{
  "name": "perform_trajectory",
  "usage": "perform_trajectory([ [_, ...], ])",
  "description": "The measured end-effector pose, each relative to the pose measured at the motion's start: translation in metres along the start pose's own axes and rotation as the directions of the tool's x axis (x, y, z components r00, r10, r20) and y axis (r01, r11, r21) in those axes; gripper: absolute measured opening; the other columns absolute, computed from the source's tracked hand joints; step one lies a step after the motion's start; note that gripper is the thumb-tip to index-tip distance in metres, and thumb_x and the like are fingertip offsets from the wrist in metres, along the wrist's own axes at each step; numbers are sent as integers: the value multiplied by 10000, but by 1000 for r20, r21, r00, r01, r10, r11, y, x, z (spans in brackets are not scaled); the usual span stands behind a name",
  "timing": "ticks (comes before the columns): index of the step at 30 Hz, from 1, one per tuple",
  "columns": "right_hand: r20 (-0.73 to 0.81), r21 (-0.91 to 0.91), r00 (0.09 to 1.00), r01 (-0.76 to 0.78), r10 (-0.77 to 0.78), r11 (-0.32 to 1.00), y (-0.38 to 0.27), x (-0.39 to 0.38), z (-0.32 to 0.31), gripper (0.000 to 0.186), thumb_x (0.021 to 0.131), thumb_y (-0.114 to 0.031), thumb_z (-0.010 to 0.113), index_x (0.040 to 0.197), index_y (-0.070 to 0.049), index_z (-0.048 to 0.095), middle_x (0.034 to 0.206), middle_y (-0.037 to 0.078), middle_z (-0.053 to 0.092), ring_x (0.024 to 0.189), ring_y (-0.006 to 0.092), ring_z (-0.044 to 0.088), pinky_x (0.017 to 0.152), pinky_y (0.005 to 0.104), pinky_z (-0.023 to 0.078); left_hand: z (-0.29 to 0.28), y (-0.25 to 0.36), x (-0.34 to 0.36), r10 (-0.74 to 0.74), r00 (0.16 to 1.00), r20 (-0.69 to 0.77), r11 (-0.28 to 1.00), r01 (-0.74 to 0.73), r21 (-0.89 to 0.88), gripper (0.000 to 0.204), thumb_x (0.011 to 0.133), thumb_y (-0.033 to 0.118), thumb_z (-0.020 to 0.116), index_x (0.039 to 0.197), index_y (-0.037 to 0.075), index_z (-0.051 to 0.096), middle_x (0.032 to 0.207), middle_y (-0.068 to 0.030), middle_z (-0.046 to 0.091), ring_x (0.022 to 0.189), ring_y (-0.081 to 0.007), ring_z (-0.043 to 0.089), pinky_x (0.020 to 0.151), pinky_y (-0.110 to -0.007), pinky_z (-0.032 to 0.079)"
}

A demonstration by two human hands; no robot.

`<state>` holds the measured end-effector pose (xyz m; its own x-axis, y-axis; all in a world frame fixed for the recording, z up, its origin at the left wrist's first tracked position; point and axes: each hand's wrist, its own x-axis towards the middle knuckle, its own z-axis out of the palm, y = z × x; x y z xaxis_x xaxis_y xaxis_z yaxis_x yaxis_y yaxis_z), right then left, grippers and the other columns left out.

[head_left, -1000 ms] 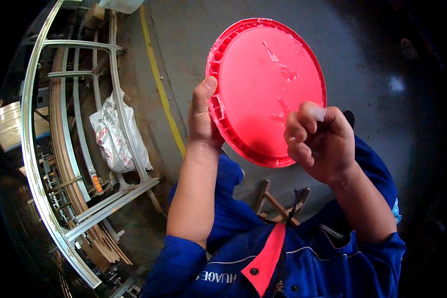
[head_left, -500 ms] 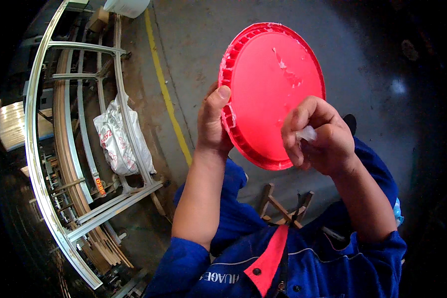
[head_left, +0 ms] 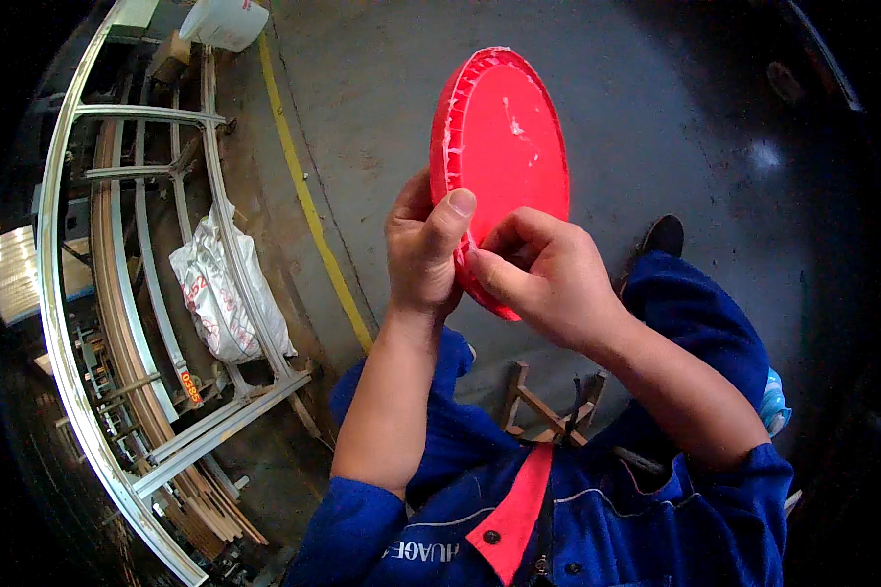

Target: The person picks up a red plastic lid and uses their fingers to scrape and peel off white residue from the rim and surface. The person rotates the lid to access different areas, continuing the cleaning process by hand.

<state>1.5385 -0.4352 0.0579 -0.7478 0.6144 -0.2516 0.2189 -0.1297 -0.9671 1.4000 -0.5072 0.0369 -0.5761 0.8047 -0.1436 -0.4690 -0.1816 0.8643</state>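
A round red plastic lid with a ribbed rim is tilted up in front of me. Whitish residue clings along its rim, and a few whitish smears mark its flat face. My left hand grips the lid's lower left edge, thumb over the rim and fingers behind. Close to that thumb, my right hand is pinched against the lower part of the rim. A small whitish bit shows at its fingertips, but what they hold is mostly hidden.
A metal frame rack with long bars runs along the left. A white sack lies in it, and a white bucket stands at its far end. A yellow line crosses the grey floor. Below my hands is a wooden stand.
My right hand has moved left from the lid's lower right to the rim near my left thumb. The white scrap in its fingers no longer shows plainly. The lid has turned more edge-on.
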Motion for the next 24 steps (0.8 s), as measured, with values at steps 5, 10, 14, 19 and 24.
perform_trajectory([
  [5,-20,-144,999,35,-39,989,-1,1,-5,273,875,-226,743,865,41,689,785,241,713,743,366,732,696,437,578,2,-10,-2,22,1000,2,999,-22,32,453,922,160,800,1300,-29,636,1193,-124,722,1049,-194,698,959,-374,575],
  [10,80,-260,996,55,-35,964,-3,9,-9,267,887,-215,687,842,47,671,784,283,691,783,466,701,707,497,565,5,-13,-4,19,1000,17,998,-20,60,485,917,179,823,1310,-34,634,1196,-127,720,1047,-195,699,947,-369,580],
  [14,95,-104,994,61,-51,993,-3,2,-8,232,883,-179,648,855,52,657,767,265,683,715,395,705,667,461,555,6,-7,0,2,997,76,994,-10,113,481,930,209,813,1307,-33,636,1194,-128,718,1043,-193,700,944,-359,576],
  [19,223,210,967,-172,124,963,-11,5,-19,174,893,-124,596,868,40,649,718,124,670,654,179,638,600,353,517,3,-5,2,-16,996,85,999,13,37,480,948,244,793,1302,-39,633,1202,-125,714,1051,-196,695,962,-362,561],
  [24,134,206,991,-8,-20,978,-3,4,-16,120,899,-62,541,902,20,628,768,33,620,707,100,583,619,292,485,1,-3,4,-28,999,43,999,26,42,494,955,270,784,1311,-34,626,1205,-123,712,1062,-201,692,967,-362,554],
])
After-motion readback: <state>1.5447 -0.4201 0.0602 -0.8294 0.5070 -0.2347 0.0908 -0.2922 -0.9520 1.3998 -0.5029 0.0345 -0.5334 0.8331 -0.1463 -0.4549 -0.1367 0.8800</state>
